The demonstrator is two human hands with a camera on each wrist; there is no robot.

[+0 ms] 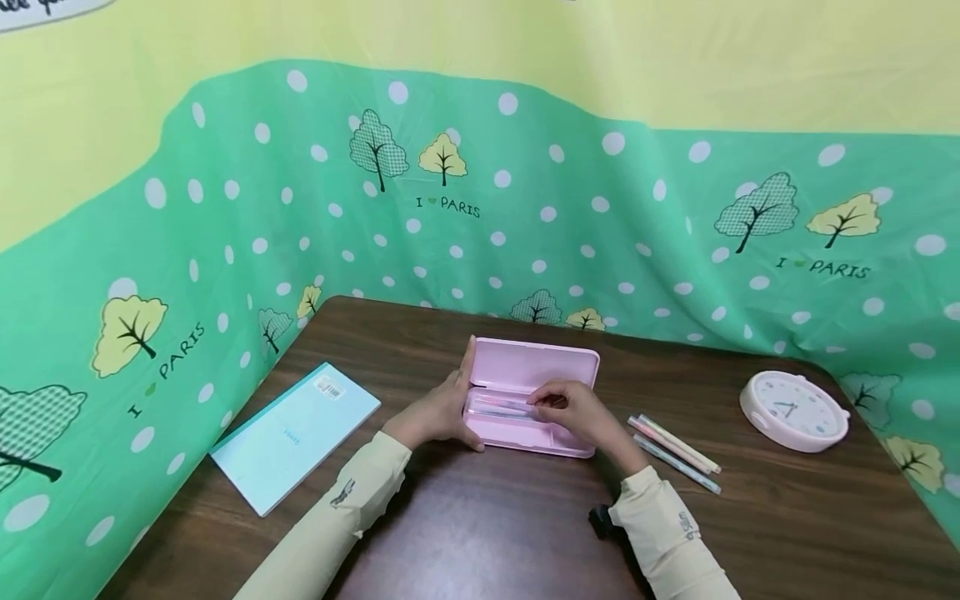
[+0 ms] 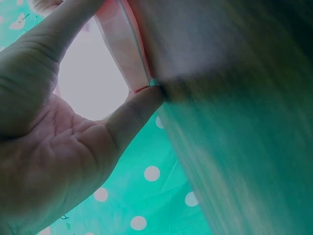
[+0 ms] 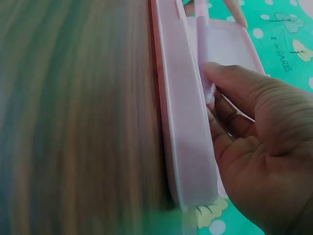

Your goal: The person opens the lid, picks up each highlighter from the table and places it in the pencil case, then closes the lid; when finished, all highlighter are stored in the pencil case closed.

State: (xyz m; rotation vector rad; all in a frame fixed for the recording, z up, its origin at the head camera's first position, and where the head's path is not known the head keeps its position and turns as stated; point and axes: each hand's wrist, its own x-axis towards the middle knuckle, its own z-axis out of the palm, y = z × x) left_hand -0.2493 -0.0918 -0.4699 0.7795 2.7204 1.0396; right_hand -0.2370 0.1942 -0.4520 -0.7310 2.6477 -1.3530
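Observation:
An open pink pencil case (image 1: 512, 432) lies on the table with its lid (image 1: 536, 365) folded back. My left hand (image 1: 444, 410) grips the case's left end, thumb at the near edge and fingers up by the lid. In the left wrist view the thumb (image 2: 139, 105) touches a corner of the pink case (image 2: 122, 46). My right hand (image 1: 573, 408) reaches into the case. In the right wrist view it pinches the end of a pale pink pen (image 3: 203, 46) between thumb and fingers. Slim pens (image 1: 495, 406) lie in the case's back compartment, partly hidden by the right hand.
Several pens (image 1: 675, 450) lie on the table right of the case. A round pink-and-white clock (image 1: 797, 410) rests farther right. On the left is a light blue notebook (image 1: 296, 437) with a barcode sticker. A green patterned curtain (image 1: 465, 250) hangs behind the brown table (image 1: 487, 533).

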